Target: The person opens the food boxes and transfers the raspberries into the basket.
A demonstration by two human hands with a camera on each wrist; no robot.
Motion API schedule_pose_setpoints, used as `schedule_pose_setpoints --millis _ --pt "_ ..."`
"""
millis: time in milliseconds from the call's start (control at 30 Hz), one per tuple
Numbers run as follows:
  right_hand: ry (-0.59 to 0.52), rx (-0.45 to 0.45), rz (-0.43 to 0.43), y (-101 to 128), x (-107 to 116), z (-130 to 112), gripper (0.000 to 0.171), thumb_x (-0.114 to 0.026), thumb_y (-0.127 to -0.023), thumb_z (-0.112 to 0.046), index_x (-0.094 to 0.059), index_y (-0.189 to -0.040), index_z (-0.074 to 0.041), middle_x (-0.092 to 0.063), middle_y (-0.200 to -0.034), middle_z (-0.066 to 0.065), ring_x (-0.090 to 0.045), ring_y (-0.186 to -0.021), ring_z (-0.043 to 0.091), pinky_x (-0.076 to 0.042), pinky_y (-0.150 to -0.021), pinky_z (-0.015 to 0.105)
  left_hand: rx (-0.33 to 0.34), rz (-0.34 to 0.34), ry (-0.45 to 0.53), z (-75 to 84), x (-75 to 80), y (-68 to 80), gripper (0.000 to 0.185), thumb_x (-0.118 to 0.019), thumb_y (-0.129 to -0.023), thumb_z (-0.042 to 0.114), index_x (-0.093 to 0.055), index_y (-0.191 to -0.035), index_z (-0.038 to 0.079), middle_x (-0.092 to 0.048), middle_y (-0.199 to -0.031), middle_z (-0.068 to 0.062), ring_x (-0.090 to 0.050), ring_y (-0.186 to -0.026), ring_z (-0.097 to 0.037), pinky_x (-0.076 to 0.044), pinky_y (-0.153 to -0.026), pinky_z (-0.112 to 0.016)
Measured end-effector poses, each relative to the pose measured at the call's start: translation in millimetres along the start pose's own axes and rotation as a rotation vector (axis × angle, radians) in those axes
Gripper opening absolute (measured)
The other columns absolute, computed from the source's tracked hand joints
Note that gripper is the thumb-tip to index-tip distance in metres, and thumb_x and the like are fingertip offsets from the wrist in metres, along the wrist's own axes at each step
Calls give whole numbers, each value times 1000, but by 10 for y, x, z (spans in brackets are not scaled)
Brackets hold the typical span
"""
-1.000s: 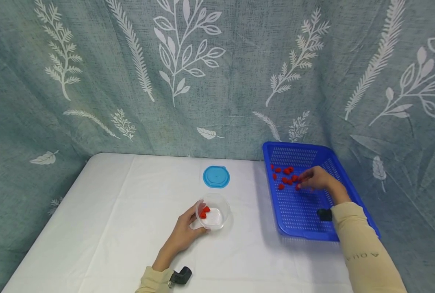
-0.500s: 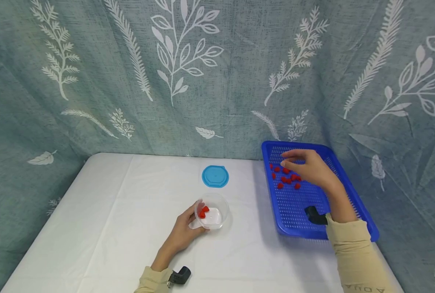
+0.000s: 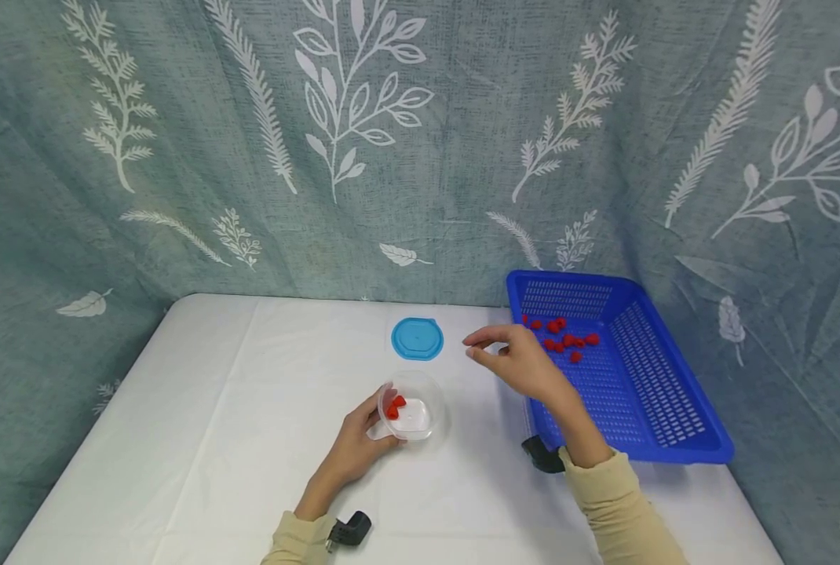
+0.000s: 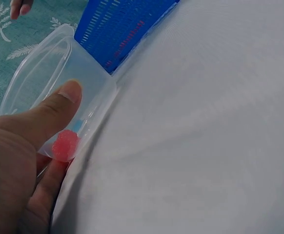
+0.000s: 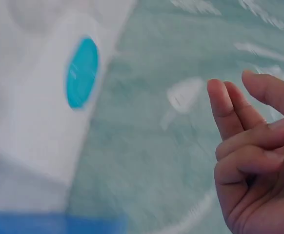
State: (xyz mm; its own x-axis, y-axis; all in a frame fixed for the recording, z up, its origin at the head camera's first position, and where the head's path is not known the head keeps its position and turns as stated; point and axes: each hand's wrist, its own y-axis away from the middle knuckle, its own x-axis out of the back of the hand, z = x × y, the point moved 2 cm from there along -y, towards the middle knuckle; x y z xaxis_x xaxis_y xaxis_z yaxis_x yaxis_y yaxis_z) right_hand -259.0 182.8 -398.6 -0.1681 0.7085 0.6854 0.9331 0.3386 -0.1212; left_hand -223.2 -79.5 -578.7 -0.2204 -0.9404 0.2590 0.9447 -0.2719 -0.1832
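Note:
My left hand [image 3: 355, 446] grips a clear plastic tub [image 3: 430, 428] standing on the white table. In the left wrist view its thumb presses the tub's wall [image 4: 95, 80]; a bumpy red raspberry [image 4: 65, 145] shows through the plastic. A few raspberries [image 3: 395, 406] lie at the tub's left side. My right hand [image 3: 522, 365] hovers left of the blue basket [image 3: 646, 451], its forearm crossing the basket's near-left corner. In the right wrist view, a gap shows between its thumb and straight first fingers [image 5: 221, 105], with nothing visible there; the other fingers are bent.
Several raspberries [image 3: 568, 340] lie on the basket's floor, towards its back left. A round blue lid [image 3: 417, 339] rests on the table behind the tub. A green patterned cloth [image 3: 455, 157] hangs along the table's back edge.
My right hand has lifted from the raspberries in the basket and moved left over the basket's side, to the right of the lid. My left hand and the tub have stayed put.

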Motion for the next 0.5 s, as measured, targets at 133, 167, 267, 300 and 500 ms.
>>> schedule_pose_setpoints --millis 133,167,267,300,500 --pt "17 41 -100 -69 -345 22 21 -70 -96 -16 -76 -114 -8 -76 -107 5 -67 -108 27 -56 -89 45 -7 3 -6 12 10 -5 93 -86 -78 4 -37 -158 10 -50 -154 -12 -47 -143 -29 -39 -117 -39" --pt "24 58 -129 -86 -418 24 22 -71 -95 -15 -75 -115 -7 -76 -107 5 -67 -108 27 -57 -91 48 -8 2 -5 16 11 -8 93 -86 -78 4 -37 -158 9 -50 -154 -12 -47 -143 -29 -39 -117 -39" --pt "45 117 -220 -132 -594 23 24 -74 -93 -14 -75 -116 -7 -76 -108 6 -67 -109 27 -57 -93 52 -8 -3 3 27 13 -10 93 -85 -79 3 -37 -158 9 -48 -155 -12 -46 -144 -29 -39 -117 -39" --pt "44 137 -253 -148 -638 20 24 -74 -93 -14 -75 -116 -6 -76 -109 7 -67 -109 27 -57 -93 52 -9 -3 5 25 11 -10 92 -85 -79 3 -37 -157 8 -48 -155 -13 -47 -143 -30 -40 -116 -40" --pt "80 228 -409 -303 -799 29 27 -78 -89 -11 -75 -116 -5 -76 -112 8 -67 -108 27 -58 -82 43 -11 -6 15 16 5 -3 92 -85 -79 3 -37 -157 8 -49 -155 -14 -49 -141 -33 -41 -115 -41"
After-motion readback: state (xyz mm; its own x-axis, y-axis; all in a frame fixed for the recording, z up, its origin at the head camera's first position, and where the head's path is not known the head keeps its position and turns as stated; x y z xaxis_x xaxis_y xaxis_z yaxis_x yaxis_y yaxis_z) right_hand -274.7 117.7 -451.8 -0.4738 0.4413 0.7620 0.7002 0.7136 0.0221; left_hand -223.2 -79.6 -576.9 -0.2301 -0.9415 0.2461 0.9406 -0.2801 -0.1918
